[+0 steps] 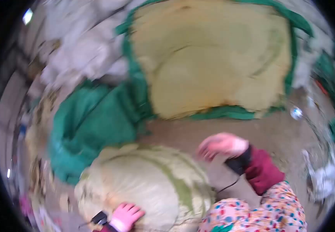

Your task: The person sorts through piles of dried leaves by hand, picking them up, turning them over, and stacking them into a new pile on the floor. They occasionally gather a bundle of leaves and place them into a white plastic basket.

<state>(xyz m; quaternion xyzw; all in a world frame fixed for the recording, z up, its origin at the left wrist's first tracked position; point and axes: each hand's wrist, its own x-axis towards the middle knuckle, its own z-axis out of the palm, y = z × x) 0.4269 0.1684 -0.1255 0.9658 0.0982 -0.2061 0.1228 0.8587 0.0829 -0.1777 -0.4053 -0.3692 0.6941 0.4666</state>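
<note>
My left hand [127, 216], in a pink glove, lies with fingers spread on the near left part of a big rounded pale bundle [136, 185] with green streaks. My right hand [221, 146], also pink-gloved, is raised over the floor to the right of that bundle, not touching it. Its fingers are blurred and bent downward, and whether they hold anything cannot be made out. Beyond both hands lies a large flat yellowish sheet or stack [214, 62] with green cloth around its edges.
Crumpled green cloth [94, 123] lies at the left, beyond the pale bundle. White sacks [82, 50] are piled at the upper left. A white plastic piece [324, 179] and a shiny round object [296, 113] lie on the brown floor [175, 133] at the right.
</note>
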